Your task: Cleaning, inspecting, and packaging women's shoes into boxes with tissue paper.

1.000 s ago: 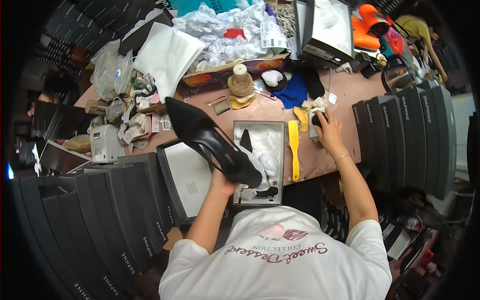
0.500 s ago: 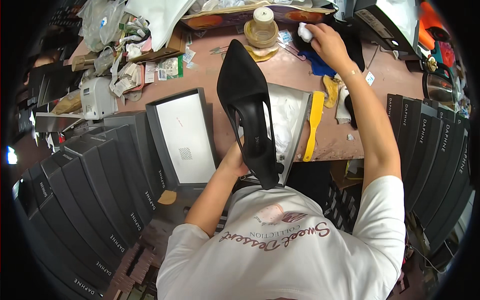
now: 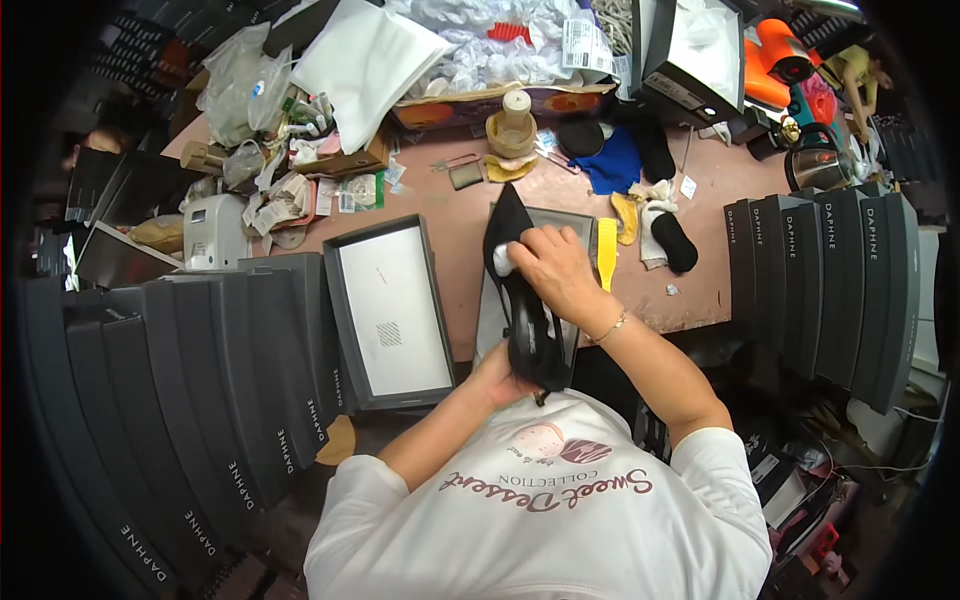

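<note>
Closest to the body, the left hand wraps around the heel end of a black pointed high-heeled shoe, fingers curled shut on it, though the fingertips are hidden behind the shoe. The shoe is held in the air over the near edge of the pink worktable, its toe aimed away from the person and lying over an open grey shoebox. Partway up the shoe, the right hand presses a small white cloth against the upper, fingers bunched together on the wad. The shoe looks light and stiff in the sole, with a smooth upper that would probably mark or slip under a loose grip; the heel end and the arch seem the surest places to hold, leaving the pointed toe free. Just left of the shoe lies a grey box lid, inside up. Just right of it, a yellow shoehorn rests by the box, with black and white socks beyond. Past the toe sit a blue cloth and a spool of cord, then crumpled white tissue paper. Stacks of dark grey shoeboxes stand well off to both sides of the shoe.
</note>
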